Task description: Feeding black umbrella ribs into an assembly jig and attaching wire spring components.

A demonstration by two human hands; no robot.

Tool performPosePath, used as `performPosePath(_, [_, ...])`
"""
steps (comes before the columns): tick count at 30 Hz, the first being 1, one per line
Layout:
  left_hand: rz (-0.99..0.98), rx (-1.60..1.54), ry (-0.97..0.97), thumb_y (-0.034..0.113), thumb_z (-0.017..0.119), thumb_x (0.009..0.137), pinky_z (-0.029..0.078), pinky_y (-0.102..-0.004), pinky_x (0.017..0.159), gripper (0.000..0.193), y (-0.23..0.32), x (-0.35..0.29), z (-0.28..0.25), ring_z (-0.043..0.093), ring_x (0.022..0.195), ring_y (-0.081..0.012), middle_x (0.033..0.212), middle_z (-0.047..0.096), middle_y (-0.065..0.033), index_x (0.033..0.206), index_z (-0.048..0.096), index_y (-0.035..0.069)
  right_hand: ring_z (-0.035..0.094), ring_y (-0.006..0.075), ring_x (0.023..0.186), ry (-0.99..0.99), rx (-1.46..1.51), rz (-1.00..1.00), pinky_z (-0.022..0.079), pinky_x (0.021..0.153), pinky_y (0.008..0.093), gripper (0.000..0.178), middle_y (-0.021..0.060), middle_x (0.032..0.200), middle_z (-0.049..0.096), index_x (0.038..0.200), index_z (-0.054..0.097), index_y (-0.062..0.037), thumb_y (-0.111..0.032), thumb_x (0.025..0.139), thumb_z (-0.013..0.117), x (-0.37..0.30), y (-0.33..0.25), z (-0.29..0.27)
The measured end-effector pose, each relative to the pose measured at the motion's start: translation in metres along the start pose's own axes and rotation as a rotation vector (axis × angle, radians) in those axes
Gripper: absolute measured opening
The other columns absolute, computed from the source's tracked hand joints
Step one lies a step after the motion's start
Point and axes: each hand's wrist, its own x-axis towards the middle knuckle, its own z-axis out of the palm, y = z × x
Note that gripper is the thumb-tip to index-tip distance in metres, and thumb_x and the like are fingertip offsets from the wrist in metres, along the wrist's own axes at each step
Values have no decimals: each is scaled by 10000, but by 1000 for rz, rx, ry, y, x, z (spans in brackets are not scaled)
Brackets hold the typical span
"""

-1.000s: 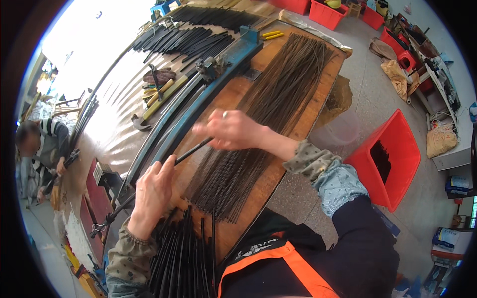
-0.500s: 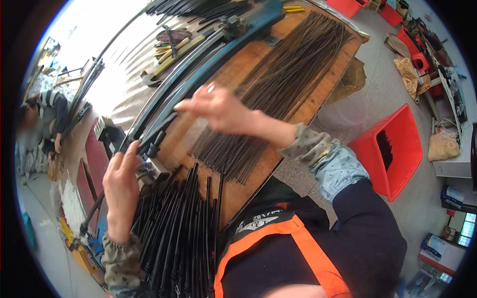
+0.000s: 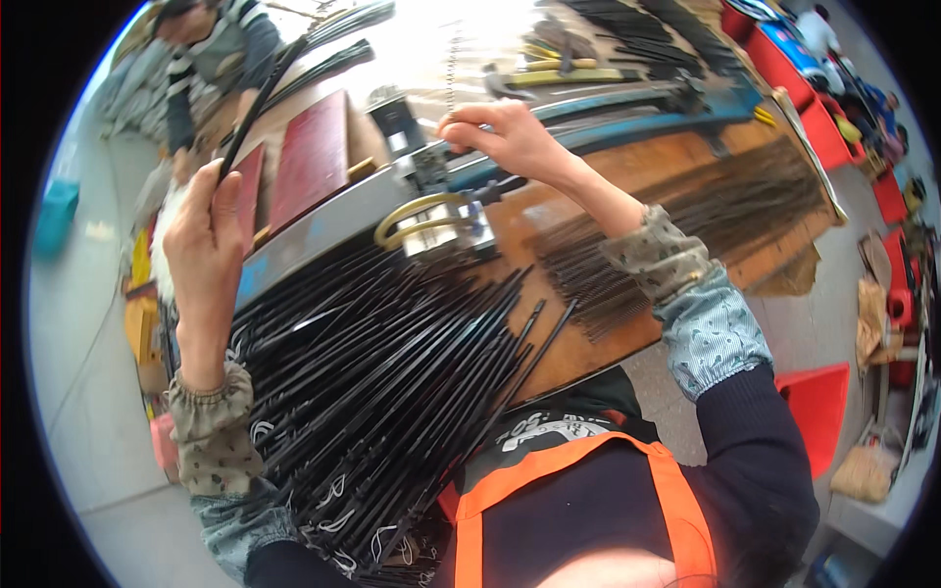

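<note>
My left hand (image 3: 206, 245) is closed around a black rod (image 3: 263, 108), which points up and away to the right. My right hand (image 3: 510, 139) pinches the lower end of a thin coiled spring (image 3: 452, 73) that stands up from the fingers and fades into the bright glare. Just below that hand is a small metal clamp device (image 3: 431, 230) with a yellow hose. A long blue rail (image 3: 627, 116) runs from it to the right. Between my forearms lies a big pile of black rods (image 3: 372, 363), some with white cords.
A bundle of long thin springs (image 3: 686, 220) lies on the wooden table (image 3: 520, 343). Dark red boards (image 3: 312, 152) lie beyond the left rods. Hammers (image 3: 510, 83) rest behind the rail. Another person (image 3: 216, 54) works at the far left. A red bin (image 3: 818, 412) stands right.
The view has swung left. My right hand has moved from above the blue rail to near the clamp device and now shows a spring. My left hand has moved away from the rail's end.
</note>
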Motion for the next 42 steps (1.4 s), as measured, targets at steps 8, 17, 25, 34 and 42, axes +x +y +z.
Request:
performPosePath(8, [-237, 81, -140, 124, 603, 977, 492, -406, 682, 199, -55, -81, -48, 642, 767, -385, 883, 656, -249, 1105, 643, -23, 652, 211, 838, 38, -544, -427, 520, 747, 332, 234, 68, 842, 718, 983, 768, -83, -291, 891, 716, 53, 10, 54])
performPosePath(17, [-251, 23, -82, 145, 616, 977, 521, -391, 762, 259, -71, -95, -31, 678, 865, -386, 986, 687, -258, 1125, 647, -66, 636, 226, 991, -324, -519, -235, 379, 981, 427, 250, 60, 823, 704, 930, 756, -125, -329, 916, 612, 69, 0, 68])
performPosePath(25, [-207, 61, -126, 127, 630, 952, 523, -382, 761, 246, -86, -96, -31, 679, 871, -361, 999, 692, -217, 1146, 656, -22, 631, 181, 885, -52, -811, -499, 297, 1016, 404, 40, -9, 773, 704, 882, 698, -161, -158, 894, 661, 44, 21, 35])
performPosePath(34, [168, -141, -272, 201, 565, 954, 553, -456, 635, 230, -42, -48, 107, 691, 759, -359, 851, 693, -152, 1165, 639, 146, 618, 214, 1092, 8, -1216, -146, 273, 1055, 403, 140, 37, 962, 712, 991, 684, -131, -206, 949, 573, -56, 86, -168])
performPosePath(42, [116, -127, -284, 245, 602, 954, 524, -443, 653, 200, -23, -36, 148, 660, 776, -347, 835, 661, -159, 940, 636, 48, 627, 272, 888, 97, -1112, -195, 468, 807, 393, 51, 87, 866, 652, 893, 638, -75, -122, 910, 624, -67, 96, -168])
